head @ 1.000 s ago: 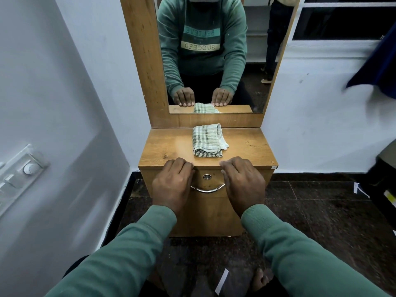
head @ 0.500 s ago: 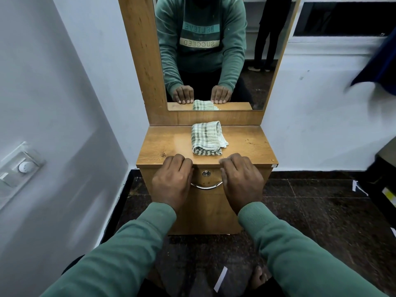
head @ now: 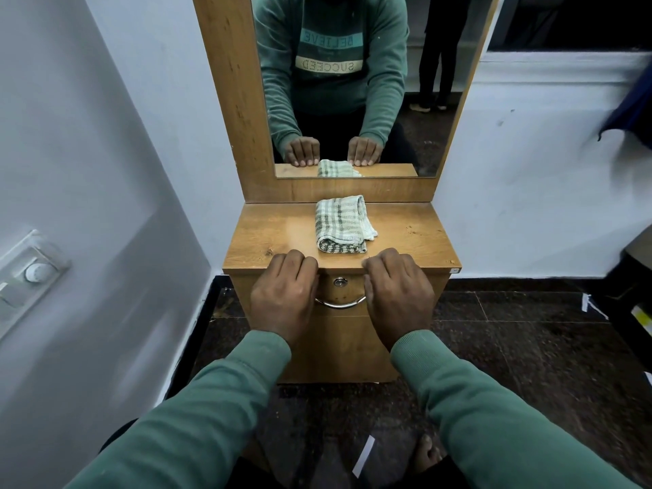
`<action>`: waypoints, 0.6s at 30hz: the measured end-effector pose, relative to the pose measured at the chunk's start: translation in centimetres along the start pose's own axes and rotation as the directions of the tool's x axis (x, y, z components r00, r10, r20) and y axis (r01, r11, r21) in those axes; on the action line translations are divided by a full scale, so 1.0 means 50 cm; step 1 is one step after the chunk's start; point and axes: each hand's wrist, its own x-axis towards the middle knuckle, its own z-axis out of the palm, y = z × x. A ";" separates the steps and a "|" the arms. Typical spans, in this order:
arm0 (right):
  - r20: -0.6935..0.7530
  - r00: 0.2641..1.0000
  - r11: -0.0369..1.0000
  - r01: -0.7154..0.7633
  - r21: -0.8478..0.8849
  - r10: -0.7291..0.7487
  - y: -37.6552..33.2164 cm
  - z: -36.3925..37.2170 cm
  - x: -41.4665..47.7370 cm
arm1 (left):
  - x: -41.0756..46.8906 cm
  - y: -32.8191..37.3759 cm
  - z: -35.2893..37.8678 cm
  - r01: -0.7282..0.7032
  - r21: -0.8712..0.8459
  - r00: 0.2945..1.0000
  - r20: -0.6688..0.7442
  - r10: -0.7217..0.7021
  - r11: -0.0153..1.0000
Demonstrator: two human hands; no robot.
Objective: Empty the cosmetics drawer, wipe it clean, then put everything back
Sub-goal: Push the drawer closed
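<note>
A small wooden dresser has a closed drawer [head: 340, 294] with a curved metal handle [head: 340, 306] and a round lock [head: 340, 282]. My left hand [head: 282, 298] and my right hand [head: 398, 294] rest on the front edge of the dresser top [head: 268, 234], one on each side of the handle. The fingers are bent, with their tips on the wood, and hold nothing. A folded green-and-white checked cloth [head: 342, 224] lies on the top just behind my hands. The drawer's contents are hidden.
A mirror [head: 352, 82] in a wooden frame rises behind the top and reflects me and another person's legs. White walls close in on the left and behind. A switch panel [head: 31, 273] is on the left wall. A dark stone floor [head: 511, 347] lies to the right.
Both hands stay on the front edge. Only the head camera has shifted slightly.
</note>
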 end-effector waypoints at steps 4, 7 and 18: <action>0.005 1.000 1.000 -0.002 -0.014 0.003 0.001 0.001 0.000 | -0.002 0.000 0.002 -0.007 0.024 1.000 -0.010 0.007 1.000; 0.005 1.000 1.000 0.000 -0.014 0.000 0.001 0.001 0.000 | -0.002 0.001 0.002 -0.011 0.038 1.000 -0.011 0.012 0.999; 0.140 0.990 1.000 0.001 0.029 -0.005 -0.001 -0.028 -0.007 | -0.013 0.006 -0.028 -0.059 0.013 0.987 0.149 0.057 0.998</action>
